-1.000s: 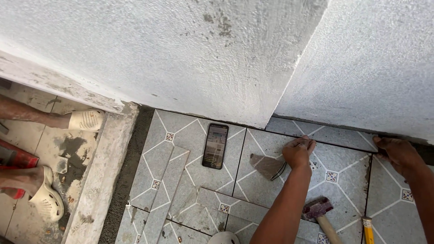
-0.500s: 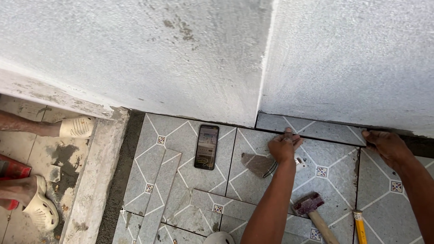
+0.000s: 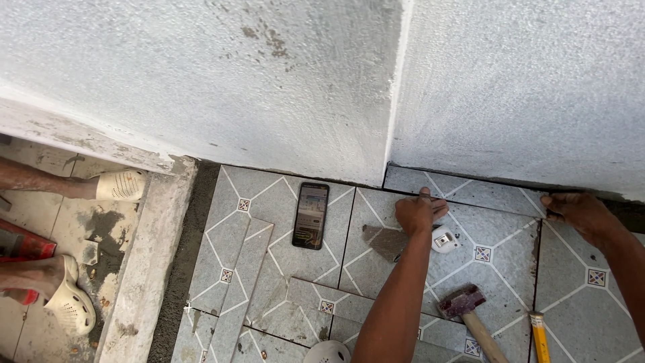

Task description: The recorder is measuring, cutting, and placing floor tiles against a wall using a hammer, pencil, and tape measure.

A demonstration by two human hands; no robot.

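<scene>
My left hand (image 3: 416, 212) rests, fingers down, on the near end of a narrow grey patterned tile strip (image 3: 494, 195) that lies along the foot of the white wall. My right hand (image 3: 581, 212) presses its fingertips on the far end of the same strip. Under my left forearm lies a trowel blade (image 3: 384, 242), and a small white object (image 3: 444, 238) sits just right of that wrist. Neither hand grips a tool.
A black phone (image 3: 310, 215) lies screen-up on the grey floor tiles (image 3: 269, 202). A hammer (image 3: 463, 302) and a yellow-handled tool (image 3: 539, 336) lie near my arms. Loose tile offcuts (image 3: 245, 275) lie at lower left. Another person's feet in cream clogs (image 3: 121, 185) stand beyond the concrete kerb (image 3: 144, 269).
Both hands have slid a little toward the wall onto the tile strip. The small white object now shows beside my left wrist. The view has shifted slightly.
</scene>
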